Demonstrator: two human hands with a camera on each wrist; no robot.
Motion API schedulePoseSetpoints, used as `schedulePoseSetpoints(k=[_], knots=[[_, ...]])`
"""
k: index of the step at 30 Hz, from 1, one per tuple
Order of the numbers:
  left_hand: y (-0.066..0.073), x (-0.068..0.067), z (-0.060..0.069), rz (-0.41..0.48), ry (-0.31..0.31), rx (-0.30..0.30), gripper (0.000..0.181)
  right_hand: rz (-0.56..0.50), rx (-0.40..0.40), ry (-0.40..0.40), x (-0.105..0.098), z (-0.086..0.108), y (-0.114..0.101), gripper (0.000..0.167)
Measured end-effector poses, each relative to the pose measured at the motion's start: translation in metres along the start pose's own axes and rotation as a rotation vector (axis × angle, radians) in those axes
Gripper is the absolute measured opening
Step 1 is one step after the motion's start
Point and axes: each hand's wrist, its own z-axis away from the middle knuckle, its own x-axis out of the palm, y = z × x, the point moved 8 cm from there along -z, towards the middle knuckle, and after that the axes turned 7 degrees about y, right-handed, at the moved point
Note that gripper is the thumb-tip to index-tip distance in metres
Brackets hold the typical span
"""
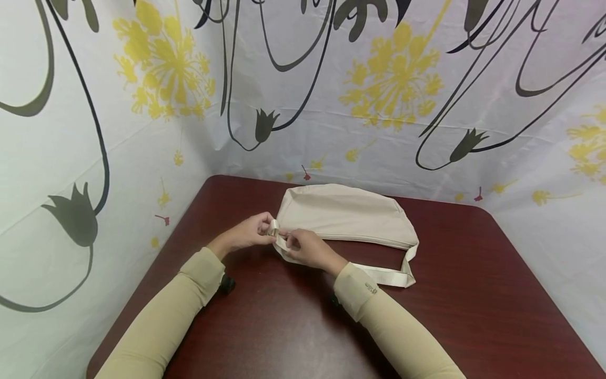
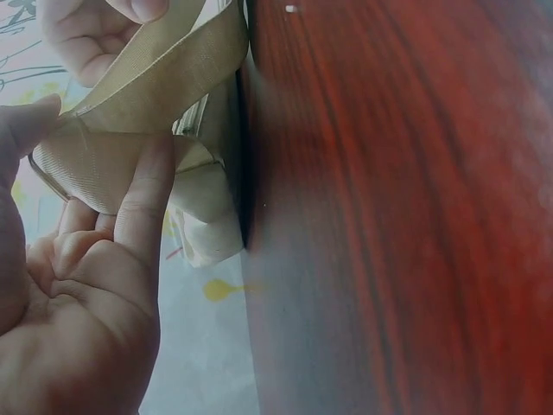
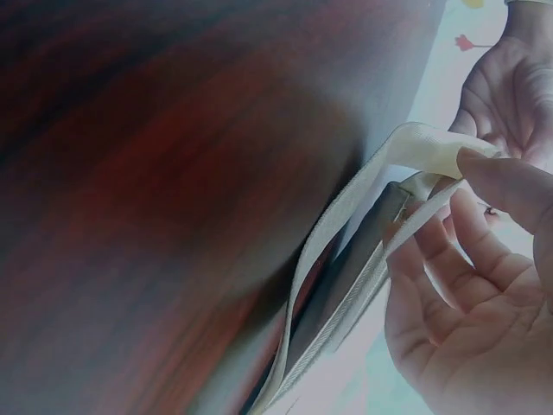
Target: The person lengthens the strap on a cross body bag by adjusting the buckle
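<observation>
A cream shoulder bag (image 1: 343,213) lies on the table, its zipped edge toward me. Its flat strap (image 1: 385,275) loops along the near side. At the bag's left end my left hand (image 1: 248,231) pinches a folded loop of the strap (image 2: 95,164) between thumb and fingers. A thin edge, perhaps a buckle, shows beside that thumb in the left wrist view. Close by on the right, my right hand (image 1: 310,248) holds the strap (image 3: 423,151) with its thumb against it. Several of its fingers lie behind the lower strand. The exact fingertip contact is partly hidden.
The dark red wooden table (image 1: 265,326) has rounded far corners. White fabric (image 1: 303,89) printed with yellow and grey flowers hangs behind it and at both sides. A small white speck (image 2: 291,9) lies on the tabletop in the left wrist view.
</observation>
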Motion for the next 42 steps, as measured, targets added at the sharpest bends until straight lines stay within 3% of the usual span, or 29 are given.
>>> schedulePoseSetpoints(k=[16,33,42], knots=[[0.0001,0.0023,0.0006,0.067,-0.024,-0.008,0.028,-0.050,0.012,0.019,-0.0016,-0.0010,0.0030,0.012],[-0.0022,0.0014,0.0014,0.048,-0.007,-0.014,0.029,-0.139,0.024,0.061,-0.0033,-0.0033,0.0014,0.009],[-0.0025,0.0012,0.0019,0.052,-0.001,-0.003,0.028,-0.085,-0.005,0.050,-0.0010,-0.0039,-0.0008,0.010]])
